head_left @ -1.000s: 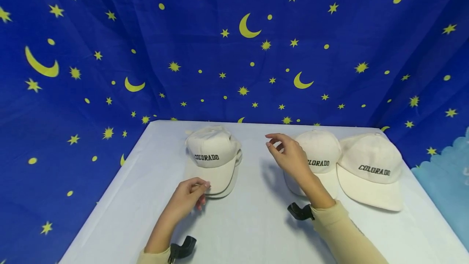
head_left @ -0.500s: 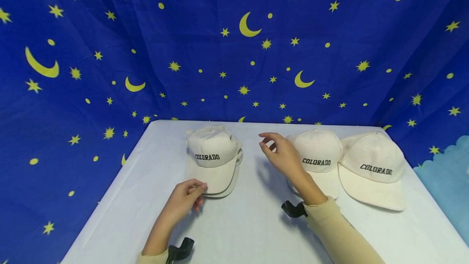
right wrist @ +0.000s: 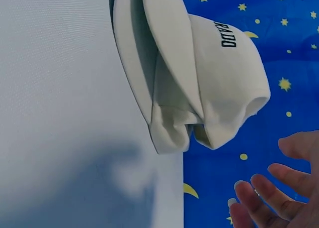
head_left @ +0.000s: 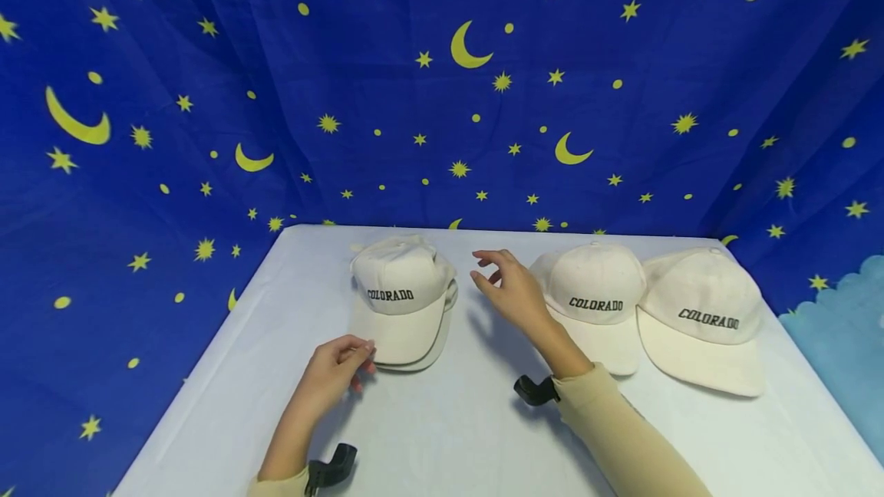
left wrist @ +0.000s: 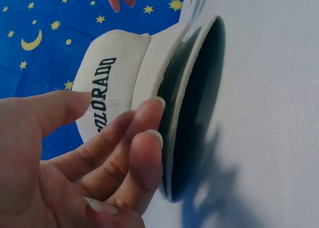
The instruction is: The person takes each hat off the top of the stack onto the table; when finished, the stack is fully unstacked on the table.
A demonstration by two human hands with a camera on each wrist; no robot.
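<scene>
Two cream baseball caps lie stacked at the left of the table, the upper cap (head_left: 404,328) lettered COLORADO and the lower cap (left wrist: 197,78) showing mostly its brim beneath. My left hand (head_left: 333,370) hovers at the front left of their brims, fingers loosely bent and nothing between them. In the left wrist view its fingertips (left wrist: 149,111) overlap the brims. To the right of the stack is my right hand (head_left: 512,294), raised over the table with its fingers apart and holding nothing. The right wrist view shows the stack's side, with the fingers (right wrist: 271,198) short of it.
Another COLORADO cap (head_left: 597,274) sits right of my right hand, its left edge near my forearm. Against it leans a further cap (head_left: 711,297) toward the table's right edge. A blue star-and-moon cloth (head_left: 387,60) hangs behind the white table (head_left: 442,436).
My right hand has moved left, away from the right-hand caps and toward the stack. My left hand has drawn slightly left from the brim. The caps stay where they were.
</scene>
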